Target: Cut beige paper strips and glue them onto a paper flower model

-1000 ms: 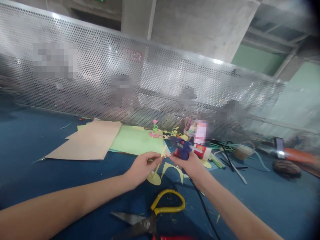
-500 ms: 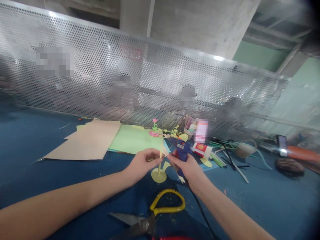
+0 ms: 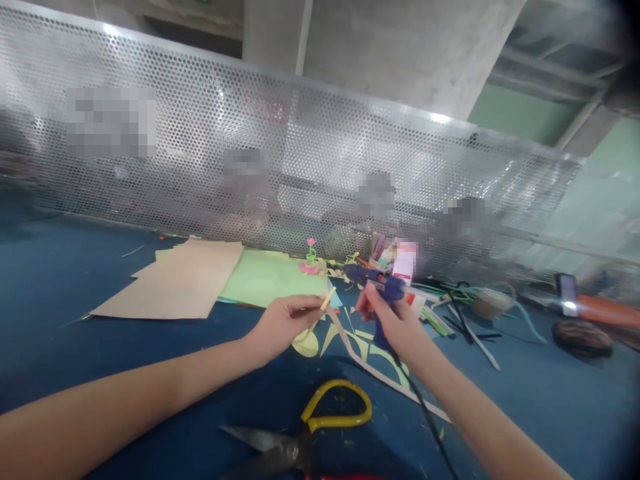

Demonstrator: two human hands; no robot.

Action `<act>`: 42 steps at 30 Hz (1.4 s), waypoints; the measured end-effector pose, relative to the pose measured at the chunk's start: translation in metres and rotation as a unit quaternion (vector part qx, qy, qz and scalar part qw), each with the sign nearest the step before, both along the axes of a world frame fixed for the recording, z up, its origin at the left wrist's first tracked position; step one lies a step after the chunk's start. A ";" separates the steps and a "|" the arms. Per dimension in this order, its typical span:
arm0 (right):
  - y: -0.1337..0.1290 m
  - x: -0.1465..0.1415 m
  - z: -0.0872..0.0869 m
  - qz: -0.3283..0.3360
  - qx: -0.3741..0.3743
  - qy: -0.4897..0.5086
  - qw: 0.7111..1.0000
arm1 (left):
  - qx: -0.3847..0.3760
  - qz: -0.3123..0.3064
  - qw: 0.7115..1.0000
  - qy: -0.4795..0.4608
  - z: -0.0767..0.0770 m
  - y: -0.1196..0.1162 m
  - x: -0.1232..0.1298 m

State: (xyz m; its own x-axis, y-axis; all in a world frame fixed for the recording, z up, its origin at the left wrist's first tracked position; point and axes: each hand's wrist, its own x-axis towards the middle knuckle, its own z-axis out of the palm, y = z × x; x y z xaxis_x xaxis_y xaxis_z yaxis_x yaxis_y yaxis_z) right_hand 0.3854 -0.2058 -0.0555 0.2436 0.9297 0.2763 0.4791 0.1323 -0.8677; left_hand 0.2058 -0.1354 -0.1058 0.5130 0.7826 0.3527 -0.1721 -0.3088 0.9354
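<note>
"One slim pale-yellow stick (image 3: 329, 297), seen where?"

"In the left hand (image 3: 280, 327), pinched between closed thumb and fingertips, tilted, top leaning right. Just below those fingertips, a flat round pale-yellow disc (image 3: 305, 345), at the lower end of the stick."

"Anything else at that pinch?"

"A long beige-pink paper strip (image 3: 373, 371), running from the same fingertips down toward the right forearm. Hard to tell whether gripped too."

"And the right hand (image 3: 397, 323)?"

"Curled round the handle of a blue plastic glue gun (image 3: 391, 285), nozzle pointing left, just beyond the left fingertips. Thin black cord (image 3: 425, 408) trailing down below the right fingers."

"Nearer the body than the fingers?"

"Curved pale-yellow paper offcuts (image 3: 392, 359), then yellow-handled grey metal scissors (image 3: 344, 421), blades spread."

"Beyond the left fingers?"

"Light-green paper sheets (image 3: 275, 277), partly under beige paper sheets (image 3: 185, 283) farther left. Also a small pink-and-green flower model (image 3: 311, 251)."
</note>
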 end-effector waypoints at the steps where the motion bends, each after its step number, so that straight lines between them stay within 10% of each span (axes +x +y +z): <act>1: -0.002 0.002 0.007 0.026 -0.007 -0.015 1.000 | 0.005 0.006 1.000 0.001 0.000 0.001 -0.001; 13: -0.015 0.001 0.026 0.093 -0.082 -0.139 0.983 | 0.006 0.023 1.000 0.003 -0.007 0.012 -0.004; 29: -0.015 -0.002 0.027 0.099 -0.131 0.066 0.984 | 0.032 0.017 0.999 0.003 -0.006 0.008 -0.006; 42: -0.015 0.000 0.025 0.085 -0.120 -0.007 0.989 | 0.047 0.013 0.999 0.012 -0.008 0.008 -0.004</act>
State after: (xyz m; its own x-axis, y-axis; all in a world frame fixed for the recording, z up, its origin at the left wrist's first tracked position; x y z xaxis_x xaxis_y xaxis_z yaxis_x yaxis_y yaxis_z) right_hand 0.3851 -0.2209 -0.0309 0.0754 0.9961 0.0459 0.4802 0.0041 -0.8772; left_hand 0.2014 -0.1269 -0.1141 0.5021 0.7602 0.4122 -0.1402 -0.3988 0.9063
